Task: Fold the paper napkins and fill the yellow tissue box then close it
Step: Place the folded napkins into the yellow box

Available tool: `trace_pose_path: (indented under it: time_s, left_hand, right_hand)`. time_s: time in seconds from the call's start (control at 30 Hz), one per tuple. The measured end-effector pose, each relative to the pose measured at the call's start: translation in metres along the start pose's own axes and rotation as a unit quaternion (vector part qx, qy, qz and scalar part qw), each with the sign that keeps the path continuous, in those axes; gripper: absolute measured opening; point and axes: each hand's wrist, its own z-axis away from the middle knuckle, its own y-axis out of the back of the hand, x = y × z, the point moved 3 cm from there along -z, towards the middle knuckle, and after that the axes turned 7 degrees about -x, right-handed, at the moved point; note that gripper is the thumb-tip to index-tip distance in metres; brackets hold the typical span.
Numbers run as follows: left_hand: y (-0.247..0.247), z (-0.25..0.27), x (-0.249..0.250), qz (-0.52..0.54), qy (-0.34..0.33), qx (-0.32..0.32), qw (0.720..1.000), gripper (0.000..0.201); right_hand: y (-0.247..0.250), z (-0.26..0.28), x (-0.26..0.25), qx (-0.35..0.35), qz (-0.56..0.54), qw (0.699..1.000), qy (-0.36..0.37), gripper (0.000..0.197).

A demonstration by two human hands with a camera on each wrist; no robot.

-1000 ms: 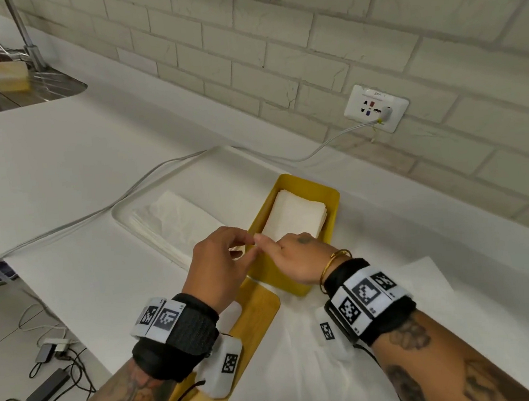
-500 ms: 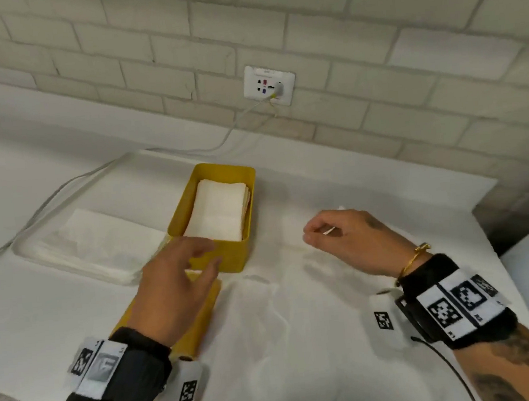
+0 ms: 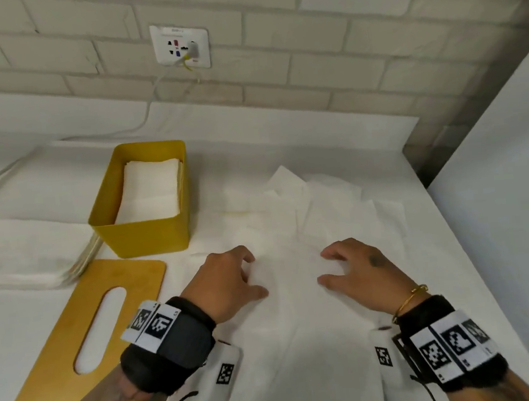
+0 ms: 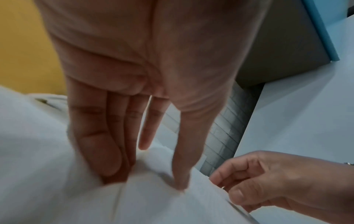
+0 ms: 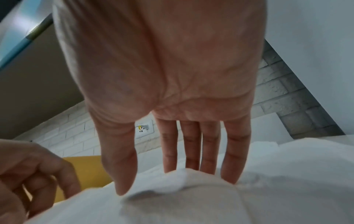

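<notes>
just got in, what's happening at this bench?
A person is refilling a yellow tissue box with folded paper napkins. The box stands open, partly filled with a folded stack; its slotted lid lies flat on the counter in front of it. Both hands are down on an unfolded napkin on the loose pile: left hand and right hand touch it with their fingertips, apparently starting a fold. More napkins sit in a clear tray left of the box.

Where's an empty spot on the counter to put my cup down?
Bare counter lies behind the yellow box, toward the brick wall, and left of the yellow lid. It is crowded in front: loose napkins spread under the left hand and right hand.
</notes>
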Motion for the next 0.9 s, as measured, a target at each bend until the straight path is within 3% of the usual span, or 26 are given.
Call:
trace_pose_path:
  time_s: [0.13,0.3,0.4,0.5,0.57,0.67,0.73,0.8,0.9]
  left_hand:
    - [0.002,0.001,0.007,0.025,-0.028,0.034,0.999,0.053]
    - [0.023,0.010,0.020,0.097,-0.136,0.092,0.982,0.057]
    - [0.035,0.014,0.036,0.120,-0.206,0.080,0.968,0.058]
    - [0.047,0.017,0.049,0.162,-0.259,0.102,0.947,0.054]
    - [0.054,0.018,0.049,0.182,-0.260,0.178,0.931,0.049]
    - [0.053,0.018,0.030,0.266,-0.176,0.268,0.909,0.049]
    - [0.038,0.015,0.016,0.364,-0.112,0.226,0.897,0.057]
    - [0.016,0.011,0.013,0.469,-0.065,0.120,0.873,0.062]
    - [-0.010,0.009,0.027,0.542,-0.049,-0.008,0.839,0.060]
  right_hand:
    - [-0.001,0.003,0.001,0.015,-0.021,0.999,0.021,0.041]
    - [0.012,0.008,-0.017,0.060,-0.042,0.992,0.106,0.045]
    - [0.016,0.006,-0.034,0.012,-0.065,0.988,0.137,0.050]
    - [0.018,-0.002,-0.038,-0.024,-0.122,0.984,0.131,0.028]
    - [0.021,-0.005,-0.033,-0.009,-0.201,0.971,0.125,0.015]
    - [0.021,-0.004,-0.020,0.014,-0.362,0.925,0.115,0.018]
    - [0.020,-0.003,-0.012,0.027,-0.437,0.893,0.106,0.020]
    - [0.014,-0.005,-0.008,0.028,-0.481,0.871,0.098,0.021]
    - [-0.001,-0.008,-0.012,0.011,-0.516,0.852,0.084,0.022]
